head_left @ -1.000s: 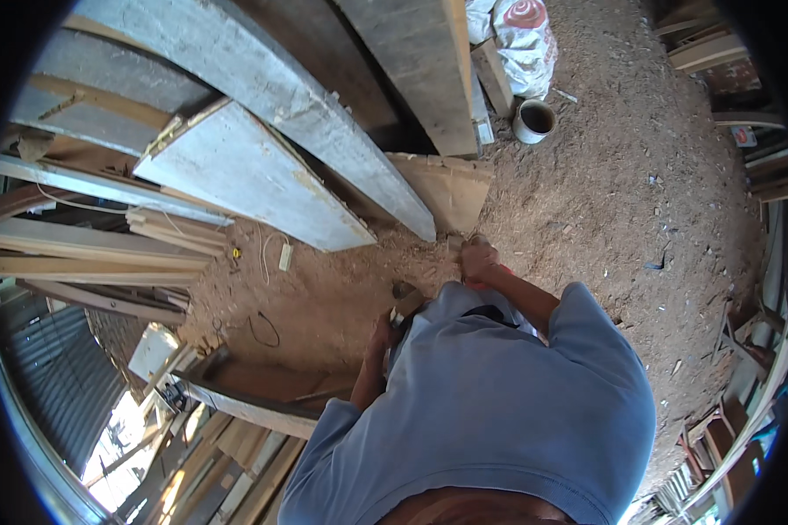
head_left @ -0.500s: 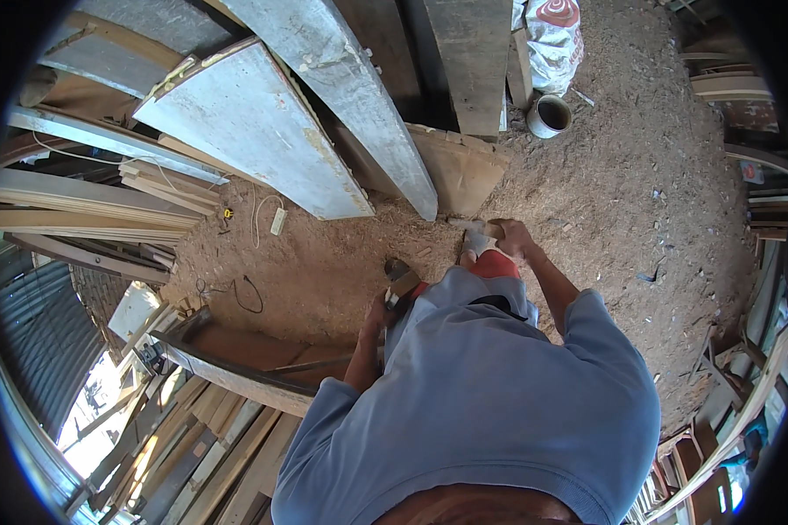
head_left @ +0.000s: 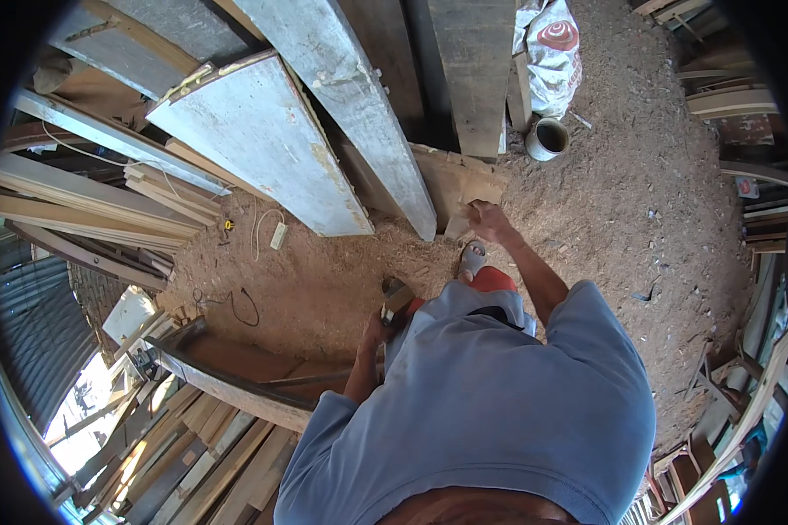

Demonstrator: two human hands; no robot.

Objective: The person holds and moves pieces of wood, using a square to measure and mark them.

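The person's left hand (head_left: 375, 327) is closed around a light-brown block-shaped thing (head_left: 400, 298), beside the left knee; the fingers are partly hidden, so their exact bend cannot be told. The right hand (head_left: 492, 222) has the fingers curled, nearly together, and at their tips they hold a small pale-brown flat piece (head_left: 456, 228), in front of the right foot in a grey sandal (head_left: 473, 255).

Compared with half a second ago, the right hand has moved forward and to the left, nearer to the brown flat board (head_left: 464, 179), while the left hand stays in its place.

The floor (head_left: 604, 227) is brown earth, scattered with wood shavings. A white round bucket (head_left: 547, 140) stands near a white printed sack (head_left: 553, 66), and long timber planks (head_left: 87, 201) are piled at the left.
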